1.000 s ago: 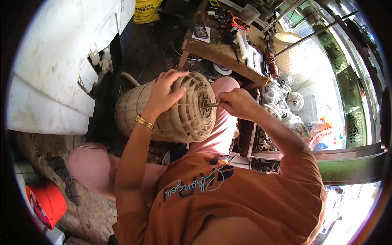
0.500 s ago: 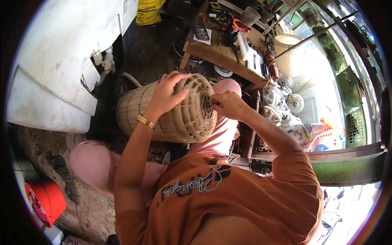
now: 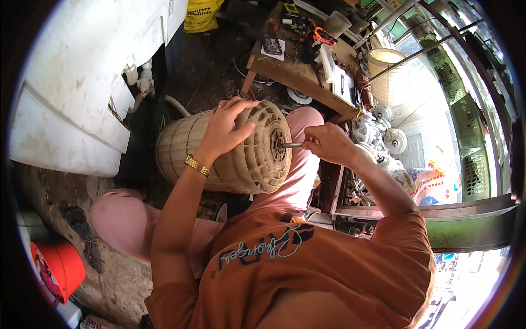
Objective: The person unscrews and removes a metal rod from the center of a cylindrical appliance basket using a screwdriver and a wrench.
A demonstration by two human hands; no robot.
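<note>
A dirty beige spin basket (image 3: 194, 148) lies on its side across my lap, its ribbed round end turned to the right. My left hand (image 3: 227, 123), with a gold watch on the wrist, grips the basket's upper side near that end, thumb and fingers spread over the curve. My right hand (image 3: 331, 143) is closed on a short metal shaft (image 3: 293, 145), pinched between thumb and fingers. The shaft's far end meets the hub in the middle of the ribbed end; whether it goes inside I cannot tell. My right leg (image 3: 300, 164) in pink trousers is beside the basket's end.
Left of the basket stands a large white machine body (image 3: 71, 98) with pipe fittings. A wooden table (image 3: 298, 71) ahead holds tools and a phone. White plastic parts (image 3: 372, 134) are piled to the right. A red bucket (image 3: 64, 268) sits at the lower left.
My right hand has drawn back to the right from the hub, and the metal shaft now shows between them. My left hand and the basket have hardly moved.
</note>
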